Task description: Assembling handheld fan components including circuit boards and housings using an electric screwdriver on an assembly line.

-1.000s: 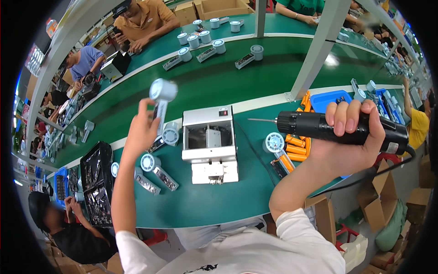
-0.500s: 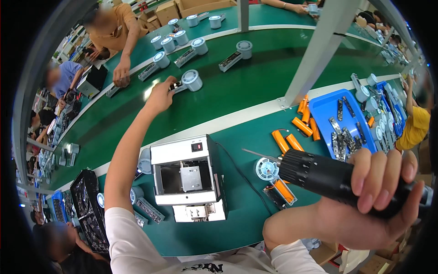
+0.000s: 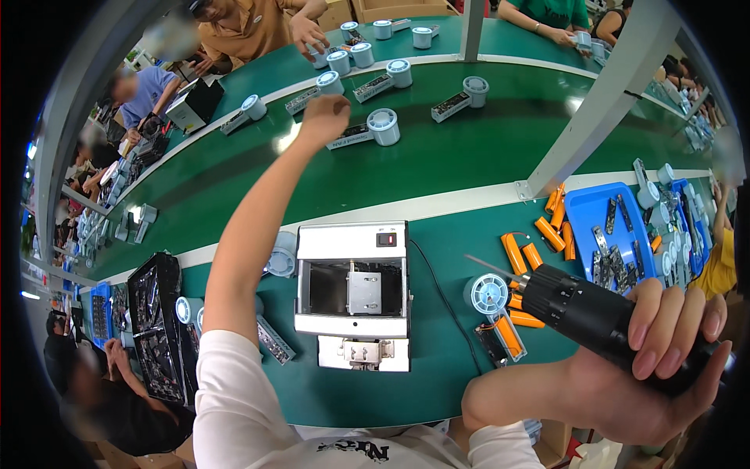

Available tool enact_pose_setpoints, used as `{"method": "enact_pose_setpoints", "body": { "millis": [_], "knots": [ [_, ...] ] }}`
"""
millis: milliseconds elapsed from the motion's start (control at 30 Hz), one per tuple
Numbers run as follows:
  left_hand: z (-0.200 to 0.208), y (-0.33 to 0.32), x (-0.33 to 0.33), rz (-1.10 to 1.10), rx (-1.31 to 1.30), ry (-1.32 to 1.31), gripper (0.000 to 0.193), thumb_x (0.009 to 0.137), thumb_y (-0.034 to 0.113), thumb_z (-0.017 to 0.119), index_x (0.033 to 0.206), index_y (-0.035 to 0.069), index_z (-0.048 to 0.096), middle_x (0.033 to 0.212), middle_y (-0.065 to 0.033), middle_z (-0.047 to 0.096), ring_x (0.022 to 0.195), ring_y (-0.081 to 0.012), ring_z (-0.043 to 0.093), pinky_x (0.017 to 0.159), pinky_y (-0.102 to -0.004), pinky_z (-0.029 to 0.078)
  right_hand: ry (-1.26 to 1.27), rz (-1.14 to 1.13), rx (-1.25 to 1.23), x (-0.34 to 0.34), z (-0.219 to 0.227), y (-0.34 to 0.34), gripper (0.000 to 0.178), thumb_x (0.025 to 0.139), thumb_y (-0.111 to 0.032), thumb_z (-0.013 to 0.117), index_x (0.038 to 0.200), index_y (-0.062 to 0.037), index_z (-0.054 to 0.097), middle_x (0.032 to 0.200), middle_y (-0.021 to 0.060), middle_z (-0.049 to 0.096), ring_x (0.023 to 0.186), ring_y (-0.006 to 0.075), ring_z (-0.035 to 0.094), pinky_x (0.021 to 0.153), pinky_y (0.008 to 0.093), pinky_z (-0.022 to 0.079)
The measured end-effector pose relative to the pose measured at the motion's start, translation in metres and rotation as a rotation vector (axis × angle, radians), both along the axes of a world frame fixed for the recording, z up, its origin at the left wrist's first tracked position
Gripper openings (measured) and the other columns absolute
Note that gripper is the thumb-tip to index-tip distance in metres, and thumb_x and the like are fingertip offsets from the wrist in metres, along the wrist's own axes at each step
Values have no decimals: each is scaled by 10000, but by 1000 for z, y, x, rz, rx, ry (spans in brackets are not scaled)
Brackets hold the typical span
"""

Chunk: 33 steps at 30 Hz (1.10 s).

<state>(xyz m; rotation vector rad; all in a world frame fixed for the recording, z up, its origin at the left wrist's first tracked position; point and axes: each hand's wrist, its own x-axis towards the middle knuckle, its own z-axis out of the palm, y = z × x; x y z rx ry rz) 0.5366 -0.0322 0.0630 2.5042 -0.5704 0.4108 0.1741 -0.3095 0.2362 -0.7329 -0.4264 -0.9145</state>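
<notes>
In my right hand [image 3: 664, 352] is a black electric screwdriver [image 3: 578, 309], its long thin bit pointing left over the bench. Under the bit stands a pale blue round fan head [image 3: 489, 294] with an opened handle holding an orange battery [image 3: 508, 338]. My left hand [image 3: 326, 119] reaches out over the green conveyor belt, fingers loosely bent, beside the handle end of a pale blue handheld fan [image 3: 383, 127]. That fan lies on the belt, its handle partly behind the hand; no grip on it shows. A silver-white boxy machine [image 3: 353, 281] with a red switch stands between my arms.
Several orange batteries [image 3: 512, 254] lie near a blue tray [image 3: 578, 227] of circuit boards. A metal post [image 3: 601, 102] rises at the belt's edge. More fans [image 3: 475, 92] lie on the belt. A co-worker's hand [image 3: 308, 35] reaches in across it. A black cable [image 3: 445, 293] crosses the bench.
My left hand has come off the fan's handle, and the fan now lies on the belt. The view has shifted left. My right hand still holds the screwdriver. The co-worker's hand moved to other fans.
</notes>
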Motion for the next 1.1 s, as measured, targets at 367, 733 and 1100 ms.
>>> {"method": "enact_pose_setpoints", "body": {
  "millis": [367, 733, 1100],
  "knots": [
    [42, 65, -162, -104, 270, 52, 151, 798, 59, 651, 911, -23, 710, 850, -171, 704, 811, -362, 683, 766, -436, 555, -23, 171, 27, -11, -16, -26, 178, 911, -150, 557, 955, -29, 434, 658, 19, 410, 511, 98, 382, 593, 273, 340],
    [0, 117, -439, 862, -327, -4, 781, 721, 152, 878, 1404, 61, 511, 1213, -122, 453, 767, -153, 539, 612, -263, 482, 73, 171, -225, -6, 4, -8, 247, 936, -267, 528, 930, -20, 522, 591, 36, 441, 483, 134, 421, 555, 297, 369],
    [2, 107, -410, 775, -36, 226, 819, 829, 203, 713, 1449, -134, 296, 802, -295, 681, 769, -501, 673, 724, -532, 567, 209, 408, -304, -58, -1, 88, 134, 927, -139, 537, 971, -14, 517, 626, 48, 452, 510, 146, 421, 539, 313, 373]
  ]
}}
